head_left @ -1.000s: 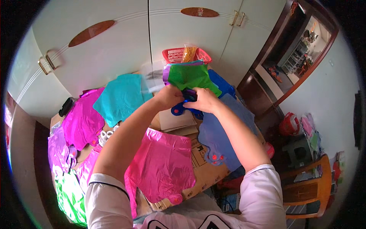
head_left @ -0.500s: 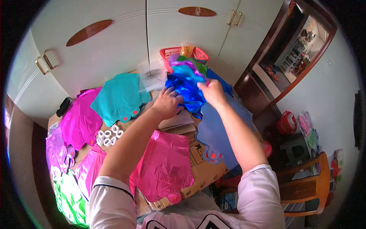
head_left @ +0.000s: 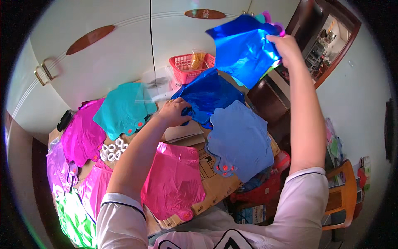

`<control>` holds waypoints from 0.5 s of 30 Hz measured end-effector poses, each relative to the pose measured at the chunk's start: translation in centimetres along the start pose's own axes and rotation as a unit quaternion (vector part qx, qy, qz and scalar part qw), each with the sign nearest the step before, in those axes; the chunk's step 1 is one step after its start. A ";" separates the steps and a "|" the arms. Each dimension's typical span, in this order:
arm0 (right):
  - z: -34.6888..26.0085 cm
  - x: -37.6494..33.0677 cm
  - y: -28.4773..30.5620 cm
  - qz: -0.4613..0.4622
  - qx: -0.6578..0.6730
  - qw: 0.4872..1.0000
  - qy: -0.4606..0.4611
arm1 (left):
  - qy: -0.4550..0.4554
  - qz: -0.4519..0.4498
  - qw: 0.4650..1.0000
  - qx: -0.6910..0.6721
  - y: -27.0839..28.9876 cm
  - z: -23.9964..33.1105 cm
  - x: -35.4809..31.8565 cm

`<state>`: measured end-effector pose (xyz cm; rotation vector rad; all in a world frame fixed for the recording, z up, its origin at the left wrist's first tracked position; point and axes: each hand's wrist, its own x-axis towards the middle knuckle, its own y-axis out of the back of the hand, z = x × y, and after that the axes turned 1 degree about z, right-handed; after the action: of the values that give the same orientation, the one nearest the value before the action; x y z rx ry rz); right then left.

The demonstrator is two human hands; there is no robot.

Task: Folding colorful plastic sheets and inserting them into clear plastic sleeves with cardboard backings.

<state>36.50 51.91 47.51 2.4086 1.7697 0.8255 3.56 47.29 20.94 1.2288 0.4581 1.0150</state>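
Pinching blue foil (head_left: 244,54), right hand (head_left: 287,49) hangs before white cupboards (head_left: 103,62) (cardboard-covered table (head_left: 220,190) nearby); left hand (head_left: 172,113), grip unclear

The blue sheets (head_left: 242,54) look like glossy foil, the basket (head_left: 182,77) plastic.

Held sheets (head_left: 244,56) show metallic blue, edges teal, purple, green. Deep shiny blue foil (head_left: 215,93); slate-blue foil (head_left: 240,135) and teal foil (head_left: 122,108), both red-dotted; magenta foil (head_left: 83,135); hot-pink foil (head_left: 172,178); lilac foil (head_left: 60,168); bright green foil (head_left: 76,218). Coral basket (head_left: 178,63), lattice pattern. White rolls (head_left: 112,152). Off-white cabinet (head_left: 99,66), brown ovals (head_left: 90,40). White sleeves (head_left: 120,220), dark trim.
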 end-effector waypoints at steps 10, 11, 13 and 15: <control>0.1 -0.1 6.8 0.126 0.000 0.992 -0.009 | 0.040 -0.011 0.999 0.004 1.0 1.5 0.7; -0.1 0.0 6.9 0.152 0.002 0.988 -0.007 | 0.049 -0.022 0.998 0.014 1.2 1.6 0.7; -0.5 -0.1 7.5 0.160 -0.007 0.987 -0.002 | 0.039 -0.013 0.998 0.051 1.3 1.9 0.8; -0.9 -0.4 7.5 0.159 -0.045 0.986 0.005 | 0.004 0.030 0.994 0.109 1.3 2.2 0.6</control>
<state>42.61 48.69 50.65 2.6673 1.3344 0.9230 5.06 46.57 23.00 1.4397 0.5524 1.0418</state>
